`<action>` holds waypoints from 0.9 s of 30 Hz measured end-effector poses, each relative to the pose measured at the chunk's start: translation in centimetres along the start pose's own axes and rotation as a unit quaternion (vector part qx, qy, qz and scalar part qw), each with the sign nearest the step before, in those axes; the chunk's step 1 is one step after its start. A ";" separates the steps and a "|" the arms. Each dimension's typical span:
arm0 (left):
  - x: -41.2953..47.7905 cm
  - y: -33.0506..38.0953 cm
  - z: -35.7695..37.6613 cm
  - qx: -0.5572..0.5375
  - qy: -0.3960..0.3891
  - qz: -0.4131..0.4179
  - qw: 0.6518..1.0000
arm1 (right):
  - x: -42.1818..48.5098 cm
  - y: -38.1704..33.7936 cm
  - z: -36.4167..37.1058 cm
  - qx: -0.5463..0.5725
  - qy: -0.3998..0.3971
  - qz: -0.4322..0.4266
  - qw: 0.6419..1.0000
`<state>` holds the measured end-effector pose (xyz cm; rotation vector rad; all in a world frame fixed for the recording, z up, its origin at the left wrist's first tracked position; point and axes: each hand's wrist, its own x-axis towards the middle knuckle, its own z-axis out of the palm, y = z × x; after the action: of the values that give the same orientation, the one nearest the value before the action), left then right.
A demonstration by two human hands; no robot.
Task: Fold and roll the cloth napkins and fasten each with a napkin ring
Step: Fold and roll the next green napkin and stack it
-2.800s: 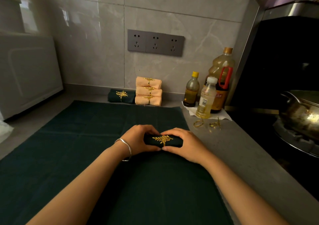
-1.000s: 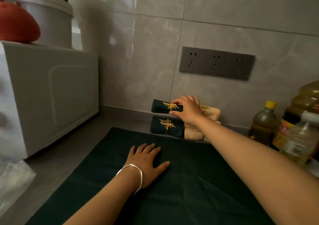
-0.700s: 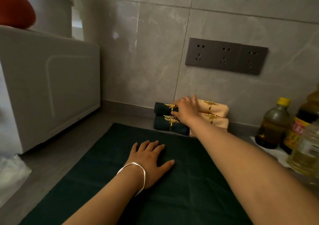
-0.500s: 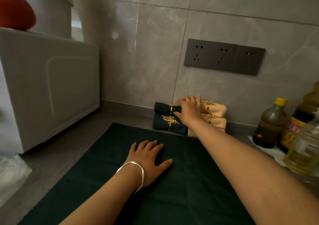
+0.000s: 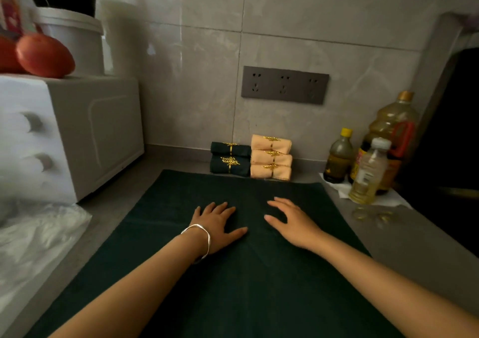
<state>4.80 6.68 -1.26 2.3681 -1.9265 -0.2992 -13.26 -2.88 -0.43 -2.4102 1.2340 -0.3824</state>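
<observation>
A dark green cloth (image 5: 259, 286) lies spread flat on the grey counter. My left hand (image 5: 217, 223) rests flat on it with fingers spread. My right hand (image 5: 290, 221) hovers just over the cloth beside it, fingers relaxed and empty. Against the back wall two rolled green napkins (image 5: 229, 159) are stacked, each with a gold leaf ring. Right beside them stand three rolled peach napkins (image 5: 270, 157), also ringed. Loose gold napkin rings (image 5: 373, 214) lie on the counter to the right.
Three oil bottles (image 5: 368, 164) stand on white paper at the back right. A white appliance (image 5: 70, 135) with a red fruit and white tub on top fills the left. A clear plastic bag (image 5: 33, 236) lies at the left front. A dark stove area borders the right.
My right hand let go of the green roll it set on top of the other green roll and drew back to the cloth. My left hand stayed flat on the cloth.
</observation>
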 end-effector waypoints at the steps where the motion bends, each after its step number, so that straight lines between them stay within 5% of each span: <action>1: -1.4 0.5 0.1 0.000 -0.006 0.015 1.000 | -1.8 0.2 -0.2 0.008 -0.023 0.008 1.000; 9: -13.6 4.0 1.5 -0.009 -0.060 0.079 0.995 | -16.4 0.9 -1.5 -0.083 -0.145 -0.061 0.984; 19: -21.5 5.1 3.5 0.039 -0.051 0.122 0.990 | -25.0 1.4 -2.0 -0.159 -0.195 -0.125 0.960; 27: -23.4 5.2 2.4 -0.062 -0.050 0.135 0.988 | -27.0 2.1 -3.1 -0.067 -0.188 -0.109 0.974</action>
<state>-5.17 28.60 -0.25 2.0214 -2.1710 -0.5079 -31.53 17.40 -0.23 -2.5853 0.8556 0.1006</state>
